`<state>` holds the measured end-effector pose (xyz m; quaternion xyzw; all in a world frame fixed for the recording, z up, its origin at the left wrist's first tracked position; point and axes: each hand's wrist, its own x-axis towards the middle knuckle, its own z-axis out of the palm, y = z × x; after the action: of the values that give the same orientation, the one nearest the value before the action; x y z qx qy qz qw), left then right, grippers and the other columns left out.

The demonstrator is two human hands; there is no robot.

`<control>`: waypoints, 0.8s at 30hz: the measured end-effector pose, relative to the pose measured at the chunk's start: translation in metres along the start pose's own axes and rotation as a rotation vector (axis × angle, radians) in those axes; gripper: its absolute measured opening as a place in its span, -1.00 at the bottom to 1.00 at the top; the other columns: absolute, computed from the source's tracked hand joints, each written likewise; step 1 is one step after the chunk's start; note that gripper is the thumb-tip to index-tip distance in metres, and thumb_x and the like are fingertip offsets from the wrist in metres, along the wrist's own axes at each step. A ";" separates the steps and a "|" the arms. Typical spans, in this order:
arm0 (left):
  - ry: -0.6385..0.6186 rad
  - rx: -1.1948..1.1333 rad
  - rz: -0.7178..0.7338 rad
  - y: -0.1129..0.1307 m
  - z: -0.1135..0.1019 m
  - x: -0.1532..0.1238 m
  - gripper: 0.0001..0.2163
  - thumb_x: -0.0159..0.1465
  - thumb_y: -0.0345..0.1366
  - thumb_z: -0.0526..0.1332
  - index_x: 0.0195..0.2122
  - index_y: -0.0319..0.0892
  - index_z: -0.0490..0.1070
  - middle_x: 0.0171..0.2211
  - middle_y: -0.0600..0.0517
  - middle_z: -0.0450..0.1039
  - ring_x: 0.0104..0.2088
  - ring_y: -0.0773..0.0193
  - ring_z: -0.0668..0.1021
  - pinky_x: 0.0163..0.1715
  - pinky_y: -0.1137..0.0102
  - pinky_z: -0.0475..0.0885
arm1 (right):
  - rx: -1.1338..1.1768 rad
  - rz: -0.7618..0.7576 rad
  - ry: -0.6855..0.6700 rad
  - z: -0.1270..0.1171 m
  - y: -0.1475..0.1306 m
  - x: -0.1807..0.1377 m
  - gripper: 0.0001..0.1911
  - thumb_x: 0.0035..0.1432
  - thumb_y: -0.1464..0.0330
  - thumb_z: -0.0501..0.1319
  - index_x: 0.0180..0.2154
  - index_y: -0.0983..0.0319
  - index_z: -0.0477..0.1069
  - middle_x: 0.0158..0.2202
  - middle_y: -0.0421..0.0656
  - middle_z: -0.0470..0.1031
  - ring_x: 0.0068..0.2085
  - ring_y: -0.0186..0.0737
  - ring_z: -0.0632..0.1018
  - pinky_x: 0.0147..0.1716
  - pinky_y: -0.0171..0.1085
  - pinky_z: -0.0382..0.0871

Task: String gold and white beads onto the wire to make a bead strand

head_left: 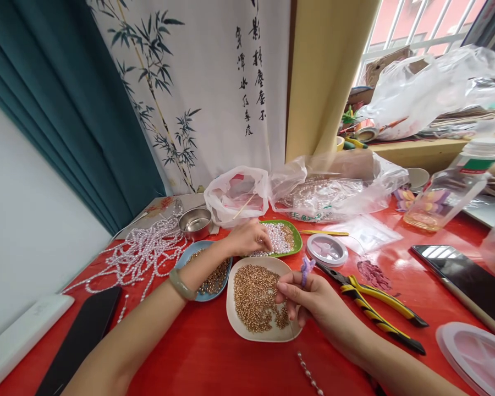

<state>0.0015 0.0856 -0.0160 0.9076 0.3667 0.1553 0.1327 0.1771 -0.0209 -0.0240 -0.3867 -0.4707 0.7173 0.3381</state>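
My left hand (249, 237) reaches over a green dish (295, 235) of white pearl beads (277, 237), its fingertips pinched down among the beads. My right hand (309, 302) hovers over the right edge of a white dish (235, 316) full of small gold beads (256, 297); its fingers are pinched on a thin thread with a purple piece (306, 269) sticking up. A short run of strung pearls (309, 377) trails below that hand. A green bangle (180, 284) sits on my left wrist, above a blue dish (190, 256) of gold beads.
Yellow-handled pliers (375, 308) and a clear thread spool (327, 250) lie right of the dishes. Pearl strands (144, 253), a steel bowl (194, 223) and plastic bags (239, 192) sit behind. A phone (462, 280), a bottle (449, 192) and a dark case (82, 335) flank the red table (198, 357).
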 end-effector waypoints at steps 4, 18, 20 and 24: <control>0.068 0.015 -0.054 -0.004 -0.006 -0.005 -0.88 0.13 -0.34 0.16 -0.38 -0.12 0.50 -0.36 0.03 0.47 -0.25 0.23 0.35 -0.25 0.35 0.21 | 0.014 0.006 0.001 0.001 -0.001 0.000 -0.74 -0.12 0.25 0.29 -0.51 0.32 0.35 -0.58 -0.23 0.46 -0.71 -0.57 0.37 -0.79 -0.59 0.22; -0.095 0.066 -0.005 0.014 0.005 0.023 -0.88 0.03 -0.29 0.24 -0.38 0.00 0.49 -0.35 0.06 0.43 -0.26 0.18 0.30 -0.37 0.39 0.17 | 0.000 0.006 -0.002 0.000 -0.001 -0.001 -0.76 -0.08 0.26 0.27 -0.51 0.32 0.36 -0.59 -0.22 0.45 -0.72 -0.56 0.35 -0.78 -0.58 0.20; -0.094 0.052 -0.019 0.010 0.002 0.020 -0.92 0.00 -0.32 0.26 -0.46 -0.02 0.50 -0.41 0.06 0.42 -0.26 0.18 0.30 -0.35 0.38 0.17 | 0.005 0.008 0.002 0.000 -0.002 -0.002 -0.77 -0.09 0.27 0.28 -0.52 0.31 0.36 -0.59 -0.22 0.45 -0.72 -0.56 0.35 -0.78 -0.57 0.20; -0.056 -0.023 -0.057 0.004 -0.007 0.014 -0.95 -0.01 -0.34 0.26 -0.51 -0.05 0.50 -0.42 0.05 0.42 -0.24 0.19 0.32 -0.26 0.35 0.18 | 0.016 0.005 -0.006 0.000 -0.002 -0.002 -0.79 -0.07 0.29 0.27 -0.53 0.31 0.36 -0.59 -0.22 0.44 -0.71 -0.56 0.35 -0.78 -0.57 0.20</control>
<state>0.0105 0.0939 -0.0054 0.8993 0.3866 0.1304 0.1575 0.1782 -0.0221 -0.0210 -0.3831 -0.4648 0.7231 0.3380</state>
